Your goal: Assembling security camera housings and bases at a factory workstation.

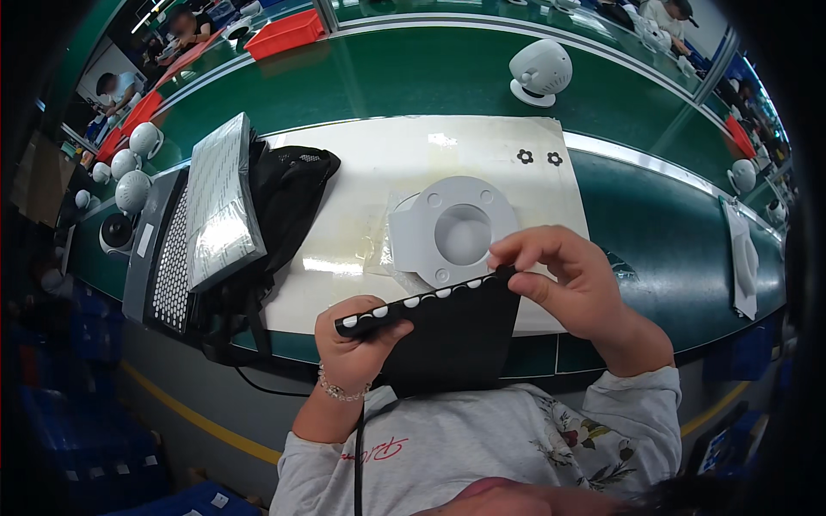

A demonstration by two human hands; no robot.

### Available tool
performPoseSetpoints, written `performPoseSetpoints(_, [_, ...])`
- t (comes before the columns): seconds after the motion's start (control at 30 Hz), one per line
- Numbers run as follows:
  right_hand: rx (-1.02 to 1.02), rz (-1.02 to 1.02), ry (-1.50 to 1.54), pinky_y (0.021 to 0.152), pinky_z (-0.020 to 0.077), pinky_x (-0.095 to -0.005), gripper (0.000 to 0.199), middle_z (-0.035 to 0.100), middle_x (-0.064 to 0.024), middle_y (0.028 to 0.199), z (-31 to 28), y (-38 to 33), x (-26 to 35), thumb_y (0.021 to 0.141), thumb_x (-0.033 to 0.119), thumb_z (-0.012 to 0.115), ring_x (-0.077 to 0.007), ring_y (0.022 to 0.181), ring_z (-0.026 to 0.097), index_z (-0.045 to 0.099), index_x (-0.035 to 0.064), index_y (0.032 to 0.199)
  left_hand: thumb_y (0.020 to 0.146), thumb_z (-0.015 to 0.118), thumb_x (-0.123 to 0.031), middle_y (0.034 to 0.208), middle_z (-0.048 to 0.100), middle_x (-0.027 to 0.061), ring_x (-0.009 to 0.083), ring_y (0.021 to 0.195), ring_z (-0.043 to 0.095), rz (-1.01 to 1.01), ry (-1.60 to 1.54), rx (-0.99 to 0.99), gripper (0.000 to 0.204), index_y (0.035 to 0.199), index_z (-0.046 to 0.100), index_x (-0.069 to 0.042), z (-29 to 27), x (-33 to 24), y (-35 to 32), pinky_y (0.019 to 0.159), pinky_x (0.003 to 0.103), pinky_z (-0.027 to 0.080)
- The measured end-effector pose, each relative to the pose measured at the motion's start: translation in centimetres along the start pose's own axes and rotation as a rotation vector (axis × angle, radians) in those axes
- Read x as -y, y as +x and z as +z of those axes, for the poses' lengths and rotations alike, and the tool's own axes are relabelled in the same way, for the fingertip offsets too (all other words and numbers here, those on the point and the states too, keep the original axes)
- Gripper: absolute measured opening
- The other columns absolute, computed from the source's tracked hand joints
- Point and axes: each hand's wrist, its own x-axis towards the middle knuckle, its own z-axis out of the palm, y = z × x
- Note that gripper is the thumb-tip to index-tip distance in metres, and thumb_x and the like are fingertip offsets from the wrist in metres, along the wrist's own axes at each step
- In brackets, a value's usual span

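Observation:
A black sheet (452,331) with a row of white round pads along its folded upper edge slants across in front of me. Its left end is gripped in my left hand (354,340), the thumb lying along the near side. At the upper right end, the thumb and index finger of my right hand (568,279) pinch the sheet's edge; whether a loose pad is between them is too small to tell. Just beyond the sheet lies a white plastic part (413,232) with a round ring and a circular recess, partly on clear plastic film.
A white board (361,155) covers the green bench (413,69). At left are a silver packet (225,206), a black mesh bag (297,193) and a sheet of white dots (172,267). A white round device (542,70) stands at the back; red trays (284,34) sit beyond.

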Motion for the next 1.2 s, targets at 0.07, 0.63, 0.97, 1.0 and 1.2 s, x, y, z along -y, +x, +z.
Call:
performPoseSetpoints(0.07, [-0.136,0.162,0.176,0.080,0.0433,-0.0282,0.017,0.058,-0.0127,0.099,0.6,0.4,0.9,0.077,0.003,0.061,-0.0174,0.091,0.056,0.052,0.0018,0.090,0.059,0.074,0.004,0.060,0.054,0.0049,0.0101,0.051,0.047,0.006,-0.042,0.032,0.021,0.065,0.054,0.002,-0.2,0.0,0.1,0.047,0.022,0.037])
performPoseSetpoints(0.63, [-0.064,-0.552,-0.670,0.064,0.0372,-0.0325,0.043,0.055,-0.0052,0.082,0.9,0.3,0.3,0.065,-0.004,0.067,-0.0232,0.080,0.055,0.045,0.0122,0.098,0.058,0.073,0.003,0.056,0.052,0.0058,0.0128,0.047,0.047,0.028,0.073,0.084,0.022,0.062,0.052,0.000,-0.3,0.4,0.1,0.045,0.023,0.035])
performPoseSetpoints(0.97, [0.211,-0.648,-0.417,0.064,0.0442,-0.0315,0.037,0.053,-0.0067,0.086,1.4,1.2,1.0,0.072,-0.002,0.061,-0.0229,0.074,0.055,0.044,0.0110,0.102,0.056,0.074,0.003,0.052,0.048,0.0062,0.0150,0.045,0.046,0.054,0.143,0.123,0.026,0.059,0.049,-0.001,0.2,0.5,0.4,0.043,0.024,0.034])
performPoseSetpoints(1.0, [0.196,-0.675,-0.365,0.063,0.0459,-0.0297,0.037,0.052,-0.0086,0.087,1.4,1.2,1.1,0.071,-0.008,0.058,-0.0222,0.073,0.055,0.045,0.0086,0.101,0.056,0.074,0.003,0.052,0.048,0.0062,0.0150,0.045,0.046,0.053,0.142,0.122,0.026,0.059,0.049,-0.001,0.2,0.6,0.3,0.043,0.024,0.034])
performPoseSetpoints(1.2, [-0.194,-0.356,-0.260,0.070,0.0401,-0.0248,0.060,0.044,-0.0079,0.093,-0.9,4.0,-1.6,0.073,-0.012,0.052,-0.0136,0.081,0.050,0.025,0.0097,0.122,0.055,0.077,-0.001,0.101,0.055,0.0114,0.0159,0.067,0.059,0.382,0.242,0.125,0.026,0.077,0.063,-0.006,0.8,1.1,0.8,0.056,0.024,0.049])
